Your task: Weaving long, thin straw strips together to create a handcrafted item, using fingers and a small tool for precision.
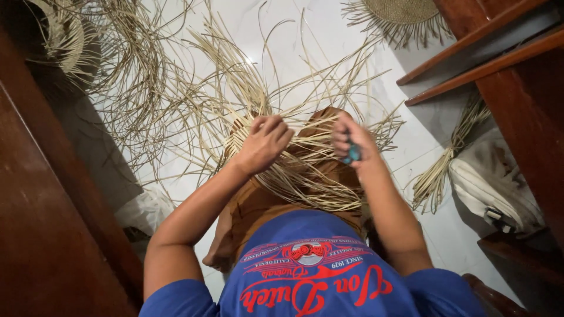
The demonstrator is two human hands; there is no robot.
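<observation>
A half-woven mat of pale straw strips [305,170] lies across my lap, its loose ends fanning out over the white floor. My left hand [265,141] is closed on a bunch of those strips at the mat's upper left. My right hand [351,141] grips a small teal-handled tool [353,154] at the mat's upper right, pressed against the strips. I wear brown trousers and a blue shirt with red print.
Loose straw strands [147,88] spread over the white tiled floor. A finished woven round [402,14] lies at the top right, another woven piece [61,35] top left. A straw bundle [440,170] and a white bag [493,188] lie right. Dark wooden furniture [511,58] flanks both sides.
</observation>
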